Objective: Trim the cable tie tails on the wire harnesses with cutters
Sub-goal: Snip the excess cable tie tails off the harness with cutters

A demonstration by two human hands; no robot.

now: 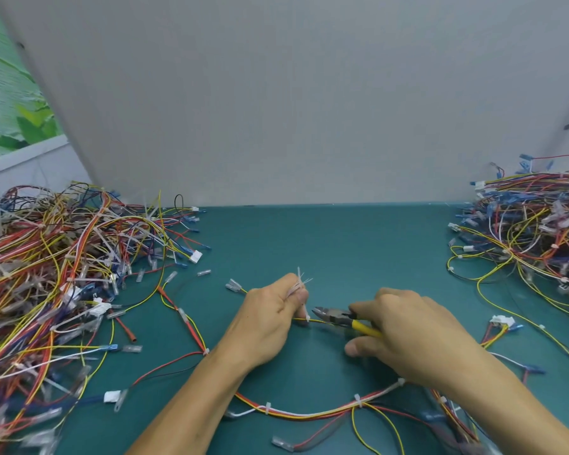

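The left hand's thumb and forefinger pinch a thin yellow wire just beside a white cable tie. The tie's stiff plastic tail stands upright against the fingertips. Higher in the same hand, a tuft of cut tails, pale and narrow, is clamped between the curled fingers and fans out above the knuckles.

The right hand is wrapped round the yellow handles of the cutters. Their dark steel head points left along the wire, with its tip just beside the tie. I cannot tell whether the blades touch the tie.

The pinched wire belongs to a wire harness of red, white, yellow and black leads. It curves under both forearms, bound at intervals by small white ties and ending in clear-sleeved terminals.

All of this lies on a smooth teal mat. A tangled left heap of harnesses bristles with long untrimmed tails. A right heap shows blue terminals and white plugs. A plain grey panel stands behind.
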